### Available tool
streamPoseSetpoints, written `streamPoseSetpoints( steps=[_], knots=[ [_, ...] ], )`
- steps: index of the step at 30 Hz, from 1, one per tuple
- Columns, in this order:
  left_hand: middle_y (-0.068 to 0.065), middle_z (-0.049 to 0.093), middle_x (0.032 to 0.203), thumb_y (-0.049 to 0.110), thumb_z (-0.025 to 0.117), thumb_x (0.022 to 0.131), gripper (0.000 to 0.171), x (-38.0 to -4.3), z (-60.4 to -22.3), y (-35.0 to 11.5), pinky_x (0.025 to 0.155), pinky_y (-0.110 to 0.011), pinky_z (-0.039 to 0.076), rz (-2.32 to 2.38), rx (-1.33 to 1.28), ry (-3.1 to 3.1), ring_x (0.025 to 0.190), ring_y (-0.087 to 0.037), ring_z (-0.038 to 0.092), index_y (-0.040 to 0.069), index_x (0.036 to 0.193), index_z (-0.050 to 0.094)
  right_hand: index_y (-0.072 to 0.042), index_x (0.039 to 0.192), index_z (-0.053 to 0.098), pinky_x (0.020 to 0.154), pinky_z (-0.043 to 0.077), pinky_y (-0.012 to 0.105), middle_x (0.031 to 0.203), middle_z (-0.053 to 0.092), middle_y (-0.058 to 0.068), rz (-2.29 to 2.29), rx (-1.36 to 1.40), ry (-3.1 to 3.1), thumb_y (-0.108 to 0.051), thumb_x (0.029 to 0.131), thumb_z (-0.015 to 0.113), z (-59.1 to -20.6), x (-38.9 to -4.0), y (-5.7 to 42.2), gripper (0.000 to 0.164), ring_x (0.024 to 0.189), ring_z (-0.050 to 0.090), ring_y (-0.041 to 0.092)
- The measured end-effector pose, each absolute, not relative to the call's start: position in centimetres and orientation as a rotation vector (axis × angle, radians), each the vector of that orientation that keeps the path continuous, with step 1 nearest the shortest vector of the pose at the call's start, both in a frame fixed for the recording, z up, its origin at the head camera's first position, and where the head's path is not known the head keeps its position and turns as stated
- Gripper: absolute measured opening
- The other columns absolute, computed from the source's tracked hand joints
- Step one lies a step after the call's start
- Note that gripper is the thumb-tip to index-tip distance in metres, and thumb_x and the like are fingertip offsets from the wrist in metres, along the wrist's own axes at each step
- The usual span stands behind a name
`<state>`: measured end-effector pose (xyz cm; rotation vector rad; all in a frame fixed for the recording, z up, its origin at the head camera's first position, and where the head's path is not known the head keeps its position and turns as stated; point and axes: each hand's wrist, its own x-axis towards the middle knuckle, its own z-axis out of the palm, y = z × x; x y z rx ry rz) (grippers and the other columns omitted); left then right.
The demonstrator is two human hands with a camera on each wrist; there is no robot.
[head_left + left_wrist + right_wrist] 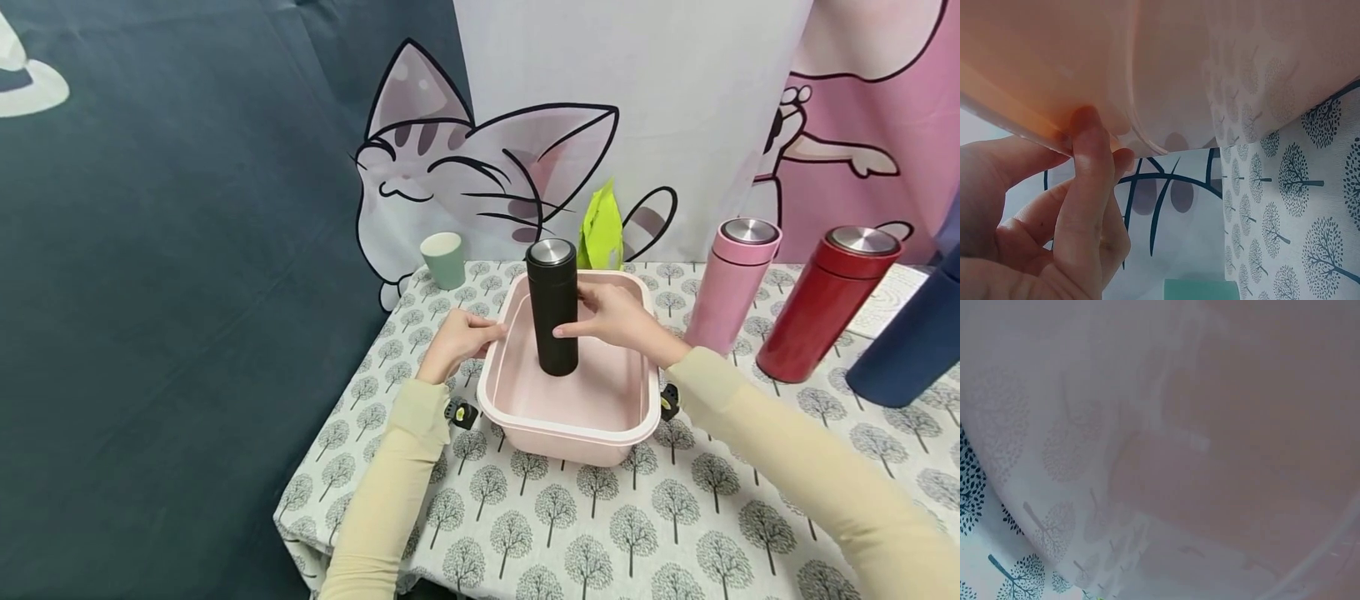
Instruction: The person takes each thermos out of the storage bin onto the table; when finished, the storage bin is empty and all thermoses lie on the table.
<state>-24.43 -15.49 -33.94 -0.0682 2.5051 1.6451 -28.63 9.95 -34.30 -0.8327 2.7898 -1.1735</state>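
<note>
A black thermos bottle [553, 333] with a silver lid stands upright inside a pale pink plastic basin [570, 432] in the head view. My right hand [618, 318] reaches over the basin's right rim and grips the bottle, thumb across its front, other fingers partly hidden behind. My left hand [461, 340] pinches the basin's left rim. The left wrist view shows that hand [1082, 206] with its fingertips against the basin's glossy outer wall [1172, 75]. In the right wrist view the basin's wall [1254, 425] fills most of the picture, and my right hand is hidden.
Pink [733, 287], red [825, 308] and dark blue [907, 342] bottles stand to the basin's right. A green cup [444, 262] is at the back left, and a bright green packet [602, 232] behind the basin. The tree-patterned tablecloth [510, 533] ends at the left.
</note>
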Motion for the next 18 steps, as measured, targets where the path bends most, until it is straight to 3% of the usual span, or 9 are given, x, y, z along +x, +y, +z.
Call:
streamPoseSetpoints(
  steps=[8,18],
  knots=[
    [-0.021,0.073,0.103,0.013,0.071,0.09,0.025,-24.43,-33.93,-15.42,0.074,-0.031,0.064,1.655,-0.042,2.501,0.074,-0.017,0.072,-0.004,0.108,0.071,-0.004,0.141,0.05,0.105,0.048,0.052,0.135,0.059,0.019,-1.138,-0.851,2.82,-0.036,0.082,0.079,-34.5,-28.9,9.82,0.073,0.128,0.054,0.035],
    [-0.022,0.073,0.104,0.012,0.071,0.09,0.025,-24.38,-33.99,-15.58,0.074,-0.031,0.064,1.67,-0.042,2.502,0.077,-0.019,0.073,-0.005,0.107,0.071,-0.001,0.134,0.055,0.099,0.055,0.046,0.124,0.066,0.02,-1.338,-0.832,2.708,-0.025,0.08,0.082,-34.54,-28.91,9.32,0.065,0.116,0.063,0.034]
  ],
)
